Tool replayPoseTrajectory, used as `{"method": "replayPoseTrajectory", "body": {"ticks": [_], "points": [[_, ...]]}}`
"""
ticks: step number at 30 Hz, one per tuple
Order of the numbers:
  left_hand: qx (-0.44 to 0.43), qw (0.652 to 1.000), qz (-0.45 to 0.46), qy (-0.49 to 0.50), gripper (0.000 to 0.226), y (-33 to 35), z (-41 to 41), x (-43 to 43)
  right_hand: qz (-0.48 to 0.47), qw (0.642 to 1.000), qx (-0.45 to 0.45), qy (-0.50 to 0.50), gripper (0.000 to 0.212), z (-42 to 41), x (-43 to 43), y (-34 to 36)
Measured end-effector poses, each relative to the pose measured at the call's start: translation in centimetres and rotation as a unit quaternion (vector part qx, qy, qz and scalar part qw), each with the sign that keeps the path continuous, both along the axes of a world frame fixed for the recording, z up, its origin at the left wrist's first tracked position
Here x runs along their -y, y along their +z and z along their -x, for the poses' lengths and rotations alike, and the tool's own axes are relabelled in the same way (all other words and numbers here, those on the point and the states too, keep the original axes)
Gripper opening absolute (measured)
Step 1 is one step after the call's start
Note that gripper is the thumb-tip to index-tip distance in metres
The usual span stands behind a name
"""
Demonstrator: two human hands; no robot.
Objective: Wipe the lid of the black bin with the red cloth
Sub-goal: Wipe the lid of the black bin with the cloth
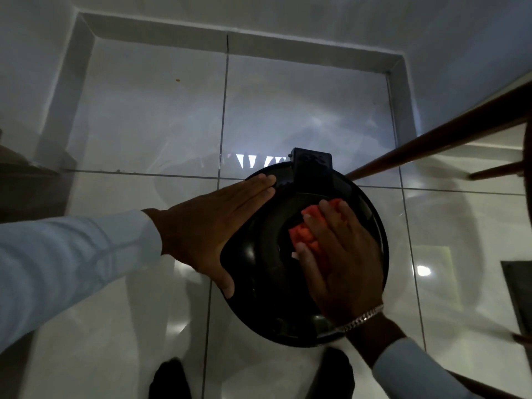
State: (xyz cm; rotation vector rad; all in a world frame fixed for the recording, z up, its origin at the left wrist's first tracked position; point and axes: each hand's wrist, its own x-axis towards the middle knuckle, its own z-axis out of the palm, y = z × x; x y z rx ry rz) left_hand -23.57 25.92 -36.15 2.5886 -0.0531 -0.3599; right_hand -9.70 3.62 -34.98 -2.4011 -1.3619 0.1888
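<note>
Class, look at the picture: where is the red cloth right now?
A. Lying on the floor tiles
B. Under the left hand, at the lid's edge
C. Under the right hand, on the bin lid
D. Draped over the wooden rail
C: the red cloth is pressed onto the black bin lid beneath the right hand, while the left hand lies flat at the lid's edge with no cloth.

Two hands (201, 234), one red cloth (306, 231), one black bin lid (259, 254), one bracelet (361, 316).

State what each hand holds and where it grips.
The right hand presses the crumpled red cloth flat under palm and fingers onto the round black bin lid. The left hand steadies the lid's left rim, gripping nothing.
</note>
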Motion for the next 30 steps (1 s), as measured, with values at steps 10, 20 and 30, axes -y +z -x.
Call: {"method": "replayPoseTrajectory", "body": {"ticks": [10,20,30], "points": [[0.066,0.995,-0.051,-0.053,0.07,2.4,-7.3,-0.2,0.014,1.0,-0.004,0.023,0.054,-0.3,0.5,0.0],[0.072,0.996,-0.029,-0.05,0.062,0.3,-10.0,0.0,0.039,0.993,0.011,0.114,0.051,3.6,1.0,0.2],[0.085,0.994,-0.029,-0.055,0.063,-0.7,-10.0,-0.2,0.021,0.999,0.034,0.013,0.038,7.8,-0.5,0.6]]}}
